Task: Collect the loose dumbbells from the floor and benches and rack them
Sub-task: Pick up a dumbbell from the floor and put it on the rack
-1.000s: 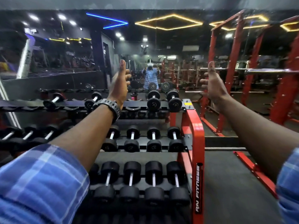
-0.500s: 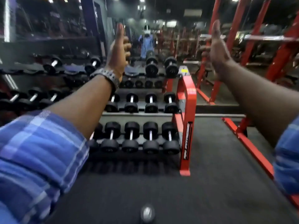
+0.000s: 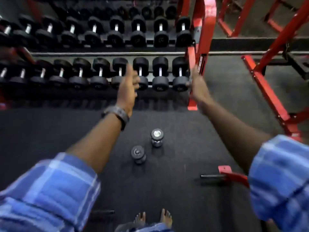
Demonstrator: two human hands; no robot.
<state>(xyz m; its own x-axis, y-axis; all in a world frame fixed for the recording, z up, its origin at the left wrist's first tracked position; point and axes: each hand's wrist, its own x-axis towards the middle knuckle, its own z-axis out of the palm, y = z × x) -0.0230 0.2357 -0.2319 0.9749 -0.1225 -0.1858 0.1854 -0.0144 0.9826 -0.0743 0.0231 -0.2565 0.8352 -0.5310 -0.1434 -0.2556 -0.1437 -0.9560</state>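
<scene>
With our left hand [image 3: 127, 88] and right hand [image 3: 197, 86] stretched out, fingers apart and holding nothing, we should crouch to the two loose dumbbells [image 3: 147, 146] standing on end in front of the rack [image 3: 199, 52], gripping each by its handle.
</scene>
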